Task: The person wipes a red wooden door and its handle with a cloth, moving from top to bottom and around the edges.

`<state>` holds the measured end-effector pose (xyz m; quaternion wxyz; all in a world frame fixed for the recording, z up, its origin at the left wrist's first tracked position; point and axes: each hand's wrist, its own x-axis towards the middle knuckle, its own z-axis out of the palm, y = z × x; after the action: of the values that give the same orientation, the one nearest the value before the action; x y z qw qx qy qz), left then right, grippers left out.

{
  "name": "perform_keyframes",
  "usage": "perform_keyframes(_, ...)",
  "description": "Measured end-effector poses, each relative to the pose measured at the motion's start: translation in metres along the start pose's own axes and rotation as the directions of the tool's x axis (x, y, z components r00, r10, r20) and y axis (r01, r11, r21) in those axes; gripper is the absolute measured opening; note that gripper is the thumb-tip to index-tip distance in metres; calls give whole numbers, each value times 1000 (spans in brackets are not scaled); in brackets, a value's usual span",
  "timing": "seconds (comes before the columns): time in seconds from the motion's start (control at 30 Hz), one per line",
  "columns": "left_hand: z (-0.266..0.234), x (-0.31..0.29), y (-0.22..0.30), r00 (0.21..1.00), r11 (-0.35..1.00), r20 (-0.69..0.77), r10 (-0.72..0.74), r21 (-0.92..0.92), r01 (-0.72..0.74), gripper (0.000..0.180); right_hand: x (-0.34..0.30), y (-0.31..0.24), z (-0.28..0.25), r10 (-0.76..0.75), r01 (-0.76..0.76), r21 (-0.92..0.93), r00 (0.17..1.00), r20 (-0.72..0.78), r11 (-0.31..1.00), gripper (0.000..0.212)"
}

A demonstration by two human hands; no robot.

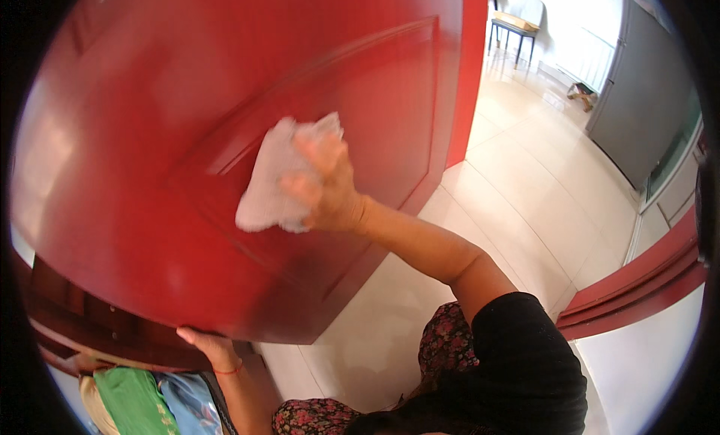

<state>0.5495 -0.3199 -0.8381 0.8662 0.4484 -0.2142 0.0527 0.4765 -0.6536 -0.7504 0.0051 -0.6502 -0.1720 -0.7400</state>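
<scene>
A red panelled door [390, 112] fills the left and middle of the view. My right hand [330, 187] presses a pale pinkish-white cloth [262, 187] against the door's face, over the moulded panel. The fingers on it are bent and a little smeared by motion. At the lower left, my left hand [214, 349], with a red string round its wrist, holds the door's near edge. Its thumb shows along that edge; the other fingers are hidden.
Cloths in green [139, 401] and blue [191, 405] lie at the lower left by a dark wooden cabinet [82, 315]. Pale floor tiles [525, 202] run to a chair [517, 26]. A grey refrigerator-like cabinet [637, 90] and a red door frame [637, 277] stand right.
</scene>
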Motion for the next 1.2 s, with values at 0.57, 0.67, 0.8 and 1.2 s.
perform_keyframes(0.57, 28, 3, 12, 942, 952, -302, 146, 303, -50, 78, -166, 227, -110, 925, -947, -258, 263, -275, 193, 58)
perform_keyframes(0.67, 51, 5, 4, 933, 954, -326, 153, 295, -53, 77, -255, 181, -110, 963, -964, -254, -12, -270, -83, 54)
perform_keyframes(0.8, 49, 15, -8, 937, 964, -309, 163, 252, -84, 75, -340, 109, -112, 888, -811, -363, -397, -233, -458, 50)
perform_keyframes(1.2, 57, 19, -14, 970, 976, -210, 121, 204, -78, 68, -213, 104, -72, 899, -940, -240, 309, -311, 240, 64)
